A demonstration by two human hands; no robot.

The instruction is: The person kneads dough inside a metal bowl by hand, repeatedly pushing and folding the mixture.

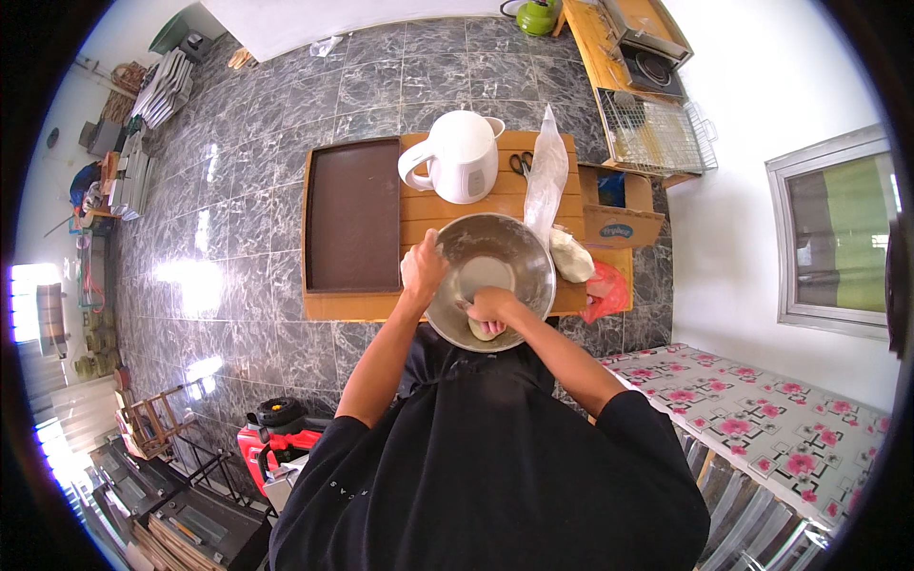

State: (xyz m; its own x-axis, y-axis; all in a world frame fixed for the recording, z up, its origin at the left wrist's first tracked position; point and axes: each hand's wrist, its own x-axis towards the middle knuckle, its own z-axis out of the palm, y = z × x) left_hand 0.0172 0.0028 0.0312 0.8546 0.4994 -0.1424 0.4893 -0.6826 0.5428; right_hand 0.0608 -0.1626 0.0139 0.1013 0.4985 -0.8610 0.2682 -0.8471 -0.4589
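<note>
A steel mixing bowl (528, 262) sits at the near edge of a wooden table (352, 307), tight against my body. My left hand (424, 266) grips its left rim with fingers wrapped over. Inside, my right hand (488, 309) is curled on a pale lump of dough (481, 333) low in the bowl, partly hiding it. Beyond the bowl stand a white kettle (457, 157), black-handled scissors (522, 163) and a long plastic bag of white material (545, 171). A cream-coloured lump (571, 255) and a red plastic bag (605, 290) lie right of the bowl.
A dark tray (352, 214) covers the table's left part. At right are a cardboard box (619, 224), a bench with wire racks (647, 133) and a floral-covered surface (752, 419). A green gas cylinder (535, 17) stands at the back, red-and-black equipment (271, 443) behind me at lower left.
</note>
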